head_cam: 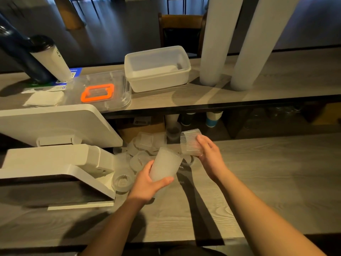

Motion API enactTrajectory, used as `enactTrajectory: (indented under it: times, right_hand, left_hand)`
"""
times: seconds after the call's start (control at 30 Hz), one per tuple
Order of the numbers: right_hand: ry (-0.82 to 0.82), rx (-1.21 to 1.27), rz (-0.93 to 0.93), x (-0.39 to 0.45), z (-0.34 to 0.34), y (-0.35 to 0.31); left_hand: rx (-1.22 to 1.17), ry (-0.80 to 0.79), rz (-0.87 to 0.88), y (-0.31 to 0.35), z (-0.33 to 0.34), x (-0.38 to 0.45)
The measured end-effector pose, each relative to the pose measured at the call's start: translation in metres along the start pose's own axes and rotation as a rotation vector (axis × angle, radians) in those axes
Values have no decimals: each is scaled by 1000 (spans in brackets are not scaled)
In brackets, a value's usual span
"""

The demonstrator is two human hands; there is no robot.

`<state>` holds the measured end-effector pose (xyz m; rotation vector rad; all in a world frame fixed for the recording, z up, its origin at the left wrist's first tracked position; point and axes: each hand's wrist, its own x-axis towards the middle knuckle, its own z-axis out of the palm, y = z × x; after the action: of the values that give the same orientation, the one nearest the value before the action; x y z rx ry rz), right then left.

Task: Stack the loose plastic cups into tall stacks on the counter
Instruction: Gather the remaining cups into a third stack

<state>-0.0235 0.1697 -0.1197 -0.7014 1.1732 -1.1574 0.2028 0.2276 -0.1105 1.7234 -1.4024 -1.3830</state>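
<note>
Left hand (147,183) fingers curl round a short frosted plastic cup stack (166,166) above the grey wood-grain counter (267,182); right hand (208,154) pinches a ribbed clear cup (191,142) (tilted). Misaligned rims could jam, and loose cups (122,182) lying nearby might get knocked

1. The left hand (147,183) is held above the near counter, palm turned inward, fingers and thumb curled around a frosted cup stack (165,166).
2. The left forearm rises from the bottom edge of the view, angled up and to the right.
3. The right hand (208,152) sits higher and further out, fingers wrapped around a ribbed clear cup (190,142).
4. The right forearm stretches from the lower right corner, angled up and to the left.
</note>
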Motion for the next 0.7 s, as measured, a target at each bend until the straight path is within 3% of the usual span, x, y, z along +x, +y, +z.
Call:
enactTrajectory:
  times: [0.5,0.6,0.7]
  right_hand:
    - [-121,-565,-205,-23,29,-13]
    - [-180,-650,-173,-25,38,2]
    - [-317,-618,-23,-22,39,9]
  left_hand:
    - [129,-38,72,10,1,-13]
    - [96,-17,72,13,2,-12]
    - [104,10,57,9,0,-8]
